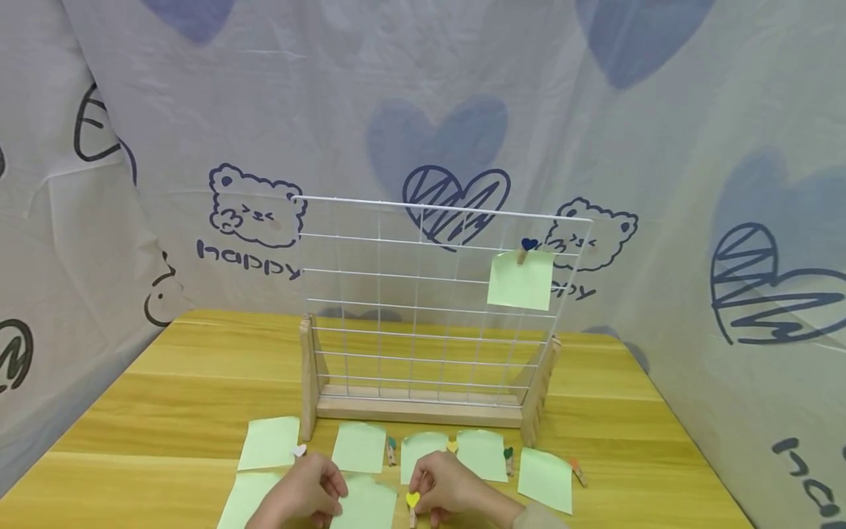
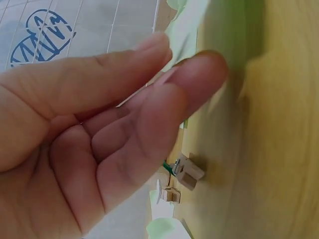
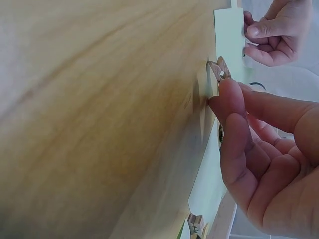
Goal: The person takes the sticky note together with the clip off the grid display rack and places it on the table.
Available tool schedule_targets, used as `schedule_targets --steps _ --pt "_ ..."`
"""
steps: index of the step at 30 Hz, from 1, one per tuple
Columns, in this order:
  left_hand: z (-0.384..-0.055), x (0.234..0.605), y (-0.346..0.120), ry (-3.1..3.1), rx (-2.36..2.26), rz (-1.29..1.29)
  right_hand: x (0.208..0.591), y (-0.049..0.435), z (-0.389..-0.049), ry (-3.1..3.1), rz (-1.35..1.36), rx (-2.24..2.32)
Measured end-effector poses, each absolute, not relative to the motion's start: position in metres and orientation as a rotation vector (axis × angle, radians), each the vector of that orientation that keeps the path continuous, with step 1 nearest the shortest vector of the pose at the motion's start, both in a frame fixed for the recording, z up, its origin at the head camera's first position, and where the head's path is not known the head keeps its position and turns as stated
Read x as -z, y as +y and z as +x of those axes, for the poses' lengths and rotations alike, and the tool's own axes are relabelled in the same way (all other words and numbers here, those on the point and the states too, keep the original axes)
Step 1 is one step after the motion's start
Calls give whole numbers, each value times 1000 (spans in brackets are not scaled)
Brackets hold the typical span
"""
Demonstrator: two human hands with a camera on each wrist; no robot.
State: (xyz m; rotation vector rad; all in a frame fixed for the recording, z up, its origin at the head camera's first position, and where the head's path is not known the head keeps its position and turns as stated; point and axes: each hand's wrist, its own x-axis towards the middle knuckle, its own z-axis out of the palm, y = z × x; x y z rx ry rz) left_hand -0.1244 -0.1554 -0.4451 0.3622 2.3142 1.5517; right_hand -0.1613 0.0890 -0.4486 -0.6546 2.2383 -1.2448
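My right hand (image 1: 449, 485) pinches a small wooden clothespin (image 1: 413, 514) with a yellow heart on it, just above the table. In the right wrist view the clothespin's forked ends (image 3: 219, 68) stick out past the thumb and fingertips. My left hand (image 1: 307, 488) is at the left edge of a pale green sticky note (image 1: 365, 505), its fingers loosely bent. Nothing shows between its thumb and fingers in the left wrist view. Another green note (image 1: 521, 283) hangs on the white wire grid (image 1: 429, 279), held by a clothespin with a dark blue heart (image 1: 529, 245).
The grid stands in a wooden base (image 1: 419, 413) behind the hands. Several green notes (image 1: 545, 477) lie in front of it, with heart clothespins among them, such as an orange one (image 1: 578, 470) and a white one (image 1: 299, 450). A patterned cloth (image 1: 429, 88) surrounds the wooden table (image 1: 198, 382).
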Motion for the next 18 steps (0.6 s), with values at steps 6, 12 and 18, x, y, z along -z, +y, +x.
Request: schedule_targets --steps 6,12,18 --pt "-124 445 -156 2276 -1555 358 449 88 -162 2240 -642 1234" --pt "-122 445 -158 2272 -1563 362 450 86 -160 2277 -633 1195" --pt "-122 448 -161 2278 -1569 361 450 85 -159 2304 -643 1148"
